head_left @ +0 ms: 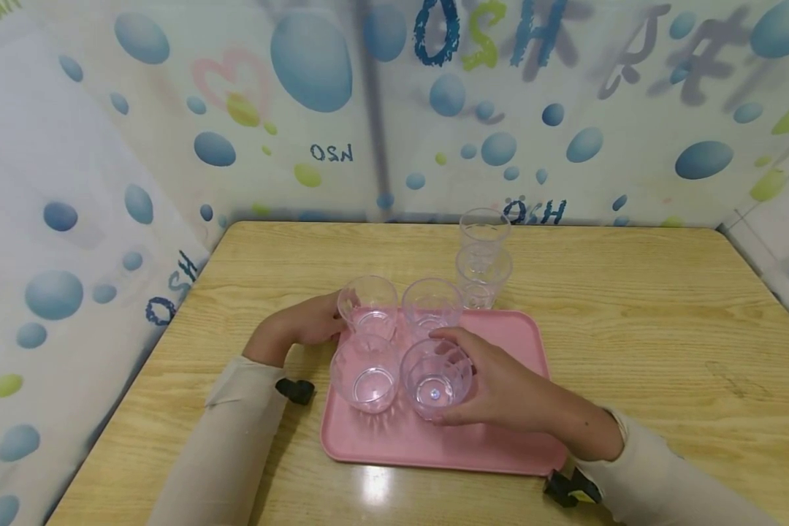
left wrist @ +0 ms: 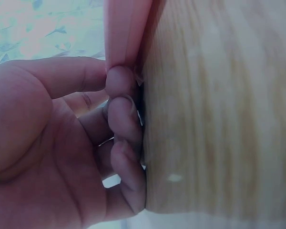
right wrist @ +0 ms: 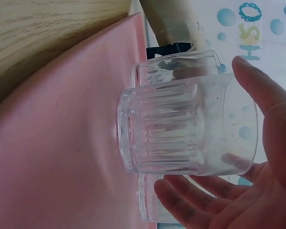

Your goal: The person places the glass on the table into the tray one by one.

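Head view: our right hand (head_left: 493, 380) grips a cup (head_left: 430, 387) lower center, left hand (head_left: 312, 321) pinches the tray (head_left: 427, 447), so tilting could totally topple other cups (head_left: 368, 380).

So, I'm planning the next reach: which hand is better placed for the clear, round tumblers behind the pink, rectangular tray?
Probably the right hand: it's nearer those rear tumblers, though its fingers surround the front-right tumbler. The left hand holds the tray.
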### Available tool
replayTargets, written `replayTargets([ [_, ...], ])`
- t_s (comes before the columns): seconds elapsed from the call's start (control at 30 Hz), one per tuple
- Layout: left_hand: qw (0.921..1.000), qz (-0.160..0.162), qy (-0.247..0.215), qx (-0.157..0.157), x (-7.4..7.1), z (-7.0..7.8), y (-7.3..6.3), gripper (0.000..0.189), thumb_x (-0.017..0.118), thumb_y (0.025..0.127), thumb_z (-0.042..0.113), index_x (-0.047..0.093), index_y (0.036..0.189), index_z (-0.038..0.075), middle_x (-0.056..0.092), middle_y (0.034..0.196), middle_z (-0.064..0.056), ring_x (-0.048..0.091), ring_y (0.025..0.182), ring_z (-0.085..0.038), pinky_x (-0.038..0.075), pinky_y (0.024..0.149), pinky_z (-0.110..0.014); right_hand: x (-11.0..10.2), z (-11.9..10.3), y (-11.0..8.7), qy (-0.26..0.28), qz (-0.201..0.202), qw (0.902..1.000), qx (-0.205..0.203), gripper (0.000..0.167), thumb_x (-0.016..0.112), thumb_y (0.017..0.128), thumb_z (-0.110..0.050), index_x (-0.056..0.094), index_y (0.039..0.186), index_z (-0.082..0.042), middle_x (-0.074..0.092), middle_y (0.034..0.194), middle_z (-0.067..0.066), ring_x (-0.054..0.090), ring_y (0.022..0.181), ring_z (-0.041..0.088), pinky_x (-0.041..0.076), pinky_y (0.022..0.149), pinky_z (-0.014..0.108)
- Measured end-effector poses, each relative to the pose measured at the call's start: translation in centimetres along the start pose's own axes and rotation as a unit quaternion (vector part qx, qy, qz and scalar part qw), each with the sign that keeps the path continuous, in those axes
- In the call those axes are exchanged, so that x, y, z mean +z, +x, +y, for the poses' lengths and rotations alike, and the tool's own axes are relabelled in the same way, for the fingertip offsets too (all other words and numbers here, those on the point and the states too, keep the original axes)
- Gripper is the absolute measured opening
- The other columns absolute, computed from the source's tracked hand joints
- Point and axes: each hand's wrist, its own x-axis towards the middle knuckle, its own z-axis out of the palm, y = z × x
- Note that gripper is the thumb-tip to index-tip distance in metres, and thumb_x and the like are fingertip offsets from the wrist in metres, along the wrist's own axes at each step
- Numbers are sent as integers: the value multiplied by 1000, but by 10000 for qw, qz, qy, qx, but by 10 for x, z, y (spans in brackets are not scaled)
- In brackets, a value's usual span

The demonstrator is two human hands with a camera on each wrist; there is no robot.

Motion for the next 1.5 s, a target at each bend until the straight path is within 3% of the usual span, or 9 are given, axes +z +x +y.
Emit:
replayTargets([
  [0.27,10000,7,-7,-46,0,0,1,45,51,105,25,41,146,9,58,116,-11,53,108,-25,41,96,-43,-2,-2,-2,100,36,9999,-48,106,90,67,-48,32,153,-27,56,135,-1,56,120,19,48,99,46],
  [0.47,10000,3,10,22,0,0,2,38,51,105,25,46,138,8,58,101,-8,55,102,-24,42,95,-42,-9,-4,-3,-3,89,9999,-137,101,88,70,-49,34,152,-24,55,136,1,56,120,20,49,100,45],
  [0.93,10000,-38,-3,-29,0,-1,2,26,51,105,25,51,126,10,56,91,-5,55,92,-20,42,91,-40,-32,-9,-6,-171,332,9990,-246,79,82,82,-35,40,149,-30,51,144,1,57,122,24,49,99,45],
  [1.0,10000,-34,6,-27,0,-1,1,29,51,105,26,50,129,9,57,94,-7,56,95,-22,42,91,-41,-34,-8,-6,-184,369,9987,-287,76,80,84,-36,41,149,-28,52,144,3,58,123,27,50,99,46],
  [1.23,10000,22,-6,-29,0,0,-1,51,50,105,27,37,151,10,54,134,-13,51,114,-27,41,102,-46,-42,-4,-5,-218,510,9984,-109,75,78,87,-39,40,150,-24,51,144,4,55,126,30,49,101,49],
  [1.4,10000,36,-12,-18,-1,0,-1,54,50,105,26,33,154,8,49,146,-15,48,126,-28,36,113,-53,-49,1,-2,-436,829,9956,-102,72,75,90,-38,41,150,-19,52,143,7,55,126,30,50,99,51],
  [1.5,10000,27,-2,-44,-1,1,-2,51,50,105,25,37,151,7,51,143,-16,49,126,-29,37,112,-53,-52,5,1,-604,1169,9913,-92,68,75,90,-35,44,148,-18,51,144,9,53,127,31,51,97,53],
])
